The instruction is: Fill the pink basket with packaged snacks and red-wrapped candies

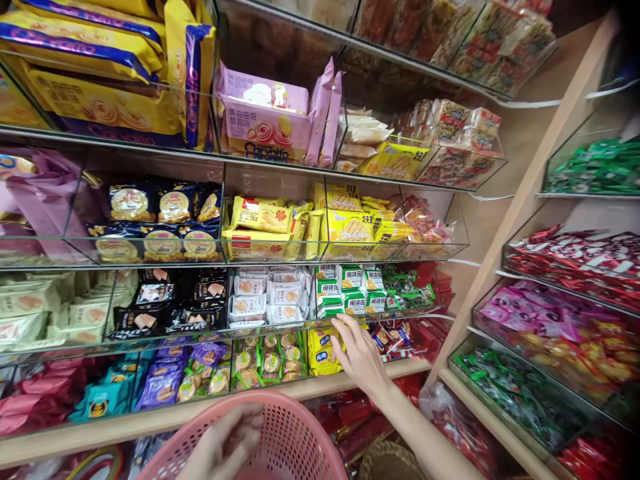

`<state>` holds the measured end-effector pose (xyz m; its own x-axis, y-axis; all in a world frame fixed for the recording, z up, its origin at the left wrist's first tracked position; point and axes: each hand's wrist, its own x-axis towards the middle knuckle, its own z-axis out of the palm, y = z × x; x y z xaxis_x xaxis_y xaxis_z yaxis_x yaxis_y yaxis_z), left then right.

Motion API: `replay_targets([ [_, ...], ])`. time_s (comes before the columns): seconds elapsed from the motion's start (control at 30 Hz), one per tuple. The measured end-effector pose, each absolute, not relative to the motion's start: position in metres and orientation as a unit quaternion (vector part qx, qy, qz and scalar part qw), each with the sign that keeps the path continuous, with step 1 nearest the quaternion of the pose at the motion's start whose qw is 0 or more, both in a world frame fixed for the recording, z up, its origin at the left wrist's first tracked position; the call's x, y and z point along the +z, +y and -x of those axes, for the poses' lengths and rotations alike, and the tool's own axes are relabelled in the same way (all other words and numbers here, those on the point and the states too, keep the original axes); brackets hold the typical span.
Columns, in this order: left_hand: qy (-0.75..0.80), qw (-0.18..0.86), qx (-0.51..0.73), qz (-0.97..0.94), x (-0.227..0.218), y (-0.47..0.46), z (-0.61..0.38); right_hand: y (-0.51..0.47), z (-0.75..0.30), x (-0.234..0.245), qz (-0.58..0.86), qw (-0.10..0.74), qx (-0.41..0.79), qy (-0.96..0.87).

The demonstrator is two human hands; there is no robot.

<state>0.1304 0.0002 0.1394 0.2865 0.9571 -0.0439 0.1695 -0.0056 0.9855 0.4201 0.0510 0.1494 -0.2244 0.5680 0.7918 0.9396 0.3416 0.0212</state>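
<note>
Right hand [360, 357] is reaching into the shelving, fingers spread, holding nothing. Fingertips are sitting at the front lip of the bin of green-white packets [350, 290], just above the yellow packets [323, 350]. Those are standing upright, long axis vertical, faces pointing outward, at the front edge of the wooden shelf [150, 420]. Left hand [225, 443] is curling on the rim of the pink basket [300, 433]; can't tell if it's gripping. Clear snack bins are filling the wall.
</note>
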Motion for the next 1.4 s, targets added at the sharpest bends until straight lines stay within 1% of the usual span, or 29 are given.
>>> replay_targets([
  [0.07, 0.438, 0.479, 0.343, -0.679, 0.165, 0.013, -0.149, 0.051, -0.442, 0.151, 0.531, 0.371, -0.255, -0.718],
  [0.17, 0.373, 0.370, 0.319, -0.789, 0.199, 0.036, -0.180, 0.052, -0.469, 0.161, 0.552, 0.387, -0.250, -0.695],
  [0.3, 0.282, 0.194, 0.305, -0.889, 0.234, 0.068, -0.221, 0.058, -0.494, 0.182, 0.566, 0.408, -0.250, -0.671],
  [0.5, 0.258, -0.104, 0.266, -0.923, 0.253, 0.107, -0.264, 0.068, -0.506, 0.202, 0.575, 0.413, -0.233, -0.666],
  [0.63, 0.253, -0.235, 0.223, -0.912, 0.254, 0.121, -0.280, 0.072, -0.504, 0.203, 0.565, 0.388, -0.243, -0.686],
  [0.77, 0.265, -0.288, 0.198, -0.899, 0.253, 0.132, -0.287, 0.076, -0.505, 0.209, 0.562, 0.335, -0.262, -0.710],
  [1.0, 0.269, -0.289, 0.178, -0.901, 0.255, 0.145, -0.286, 0.084, -0.508, 0.221, 0.554, 0.269, -0.269, -0.741],
  [1.17, 0.275, -0.276, 0.181, -0.903, 0.254, 0.148, -0.290, 0.090, -0.509, 0.220, 0.556, 0.256, -0.267, -0.745],
  [1.4, 0.300, -0.303, 0.185, -0.885, 0.252, 0.147, -0.299, 0.095, -0.513, 0.220, 0.564, 0.253, -0.266, -0.739],
])
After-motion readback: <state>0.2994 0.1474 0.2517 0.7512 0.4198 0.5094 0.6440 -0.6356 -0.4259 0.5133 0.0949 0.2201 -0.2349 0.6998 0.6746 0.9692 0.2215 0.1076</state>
